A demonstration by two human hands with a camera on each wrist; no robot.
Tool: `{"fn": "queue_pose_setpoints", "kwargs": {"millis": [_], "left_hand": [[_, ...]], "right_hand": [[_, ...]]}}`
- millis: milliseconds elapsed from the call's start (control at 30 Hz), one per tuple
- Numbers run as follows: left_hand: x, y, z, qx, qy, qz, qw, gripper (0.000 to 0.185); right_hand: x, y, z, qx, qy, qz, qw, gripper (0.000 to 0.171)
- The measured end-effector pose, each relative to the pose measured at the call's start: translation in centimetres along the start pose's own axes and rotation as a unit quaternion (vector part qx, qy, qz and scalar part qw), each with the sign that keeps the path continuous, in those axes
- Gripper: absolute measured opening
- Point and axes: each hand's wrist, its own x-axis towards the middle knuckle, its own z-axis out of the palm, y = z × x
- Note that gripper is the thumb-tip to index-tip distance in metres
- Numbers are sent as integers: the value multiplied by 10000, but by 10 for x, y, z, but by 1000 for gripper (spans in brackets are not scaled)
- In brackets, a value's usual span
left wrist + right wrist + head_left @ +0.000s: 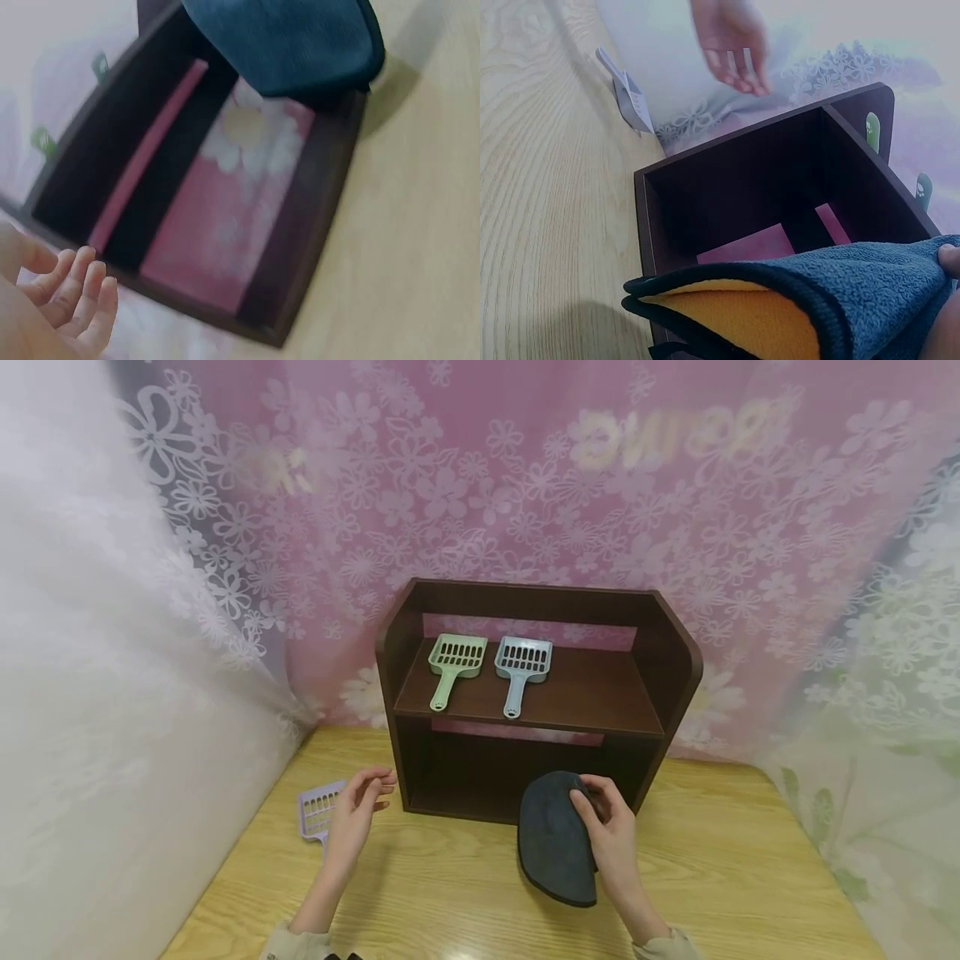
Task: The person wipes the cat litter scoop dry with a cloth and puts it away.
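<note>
My right hand pinches the upper edge of a folded cleaning cloth, thumb on the near side. The cloth is fluffy dark blue-grey with black edging; in the right wrist view its yellow-orange inner side shows between the folds. It hangs in front of the lower opening of a dark brown two-tier shelf. My left hand is empty, fingers loosely bent, beside the shelf's left side. A purple litter scoop lies on the table to its left, handle partly hidden behind that hand.
A green litter scoop and a light blue litter scoop lie side by side on the upper tier, handles toward me. The shelf stands on a wood-grain table. Flowered pink curtain hangs behind, with white curtains at both sides.
</note>
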Motion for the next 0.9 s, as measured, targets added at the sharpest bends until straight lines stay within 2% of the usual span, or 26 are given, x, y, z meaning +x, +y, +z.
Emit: {"fn": "queue_pose_setpoints", "kwargs": {"millis": [133,233,400,533,667,900], "left_hand": [[-6,-17,-17,402,189,-270,9986,31],[-10,-29,-31,640,438,-632,9950,31],[-21,-50,-60,1469,794,-1214,9785,35],[-31,-64,-78,1766,691,-1661,9677,45],[-36,-76,-84,1536,422,-2009,9666,51],[-31,-88,-81,692,57,-2185,9734,49]], "right_hand": [[0,0,-1,-31,-30,-37,10000,23],[1,0,-2,-38,-32,-48,10000,23],[0,1,-2,-92,-54,-4,9999,23],[0,3,-3,-95,-30,11,10000,23],[-1,6,-3,-55,-13,59,10000,23],[-2,7,-3,-55,-35,64,10000,24]]}}
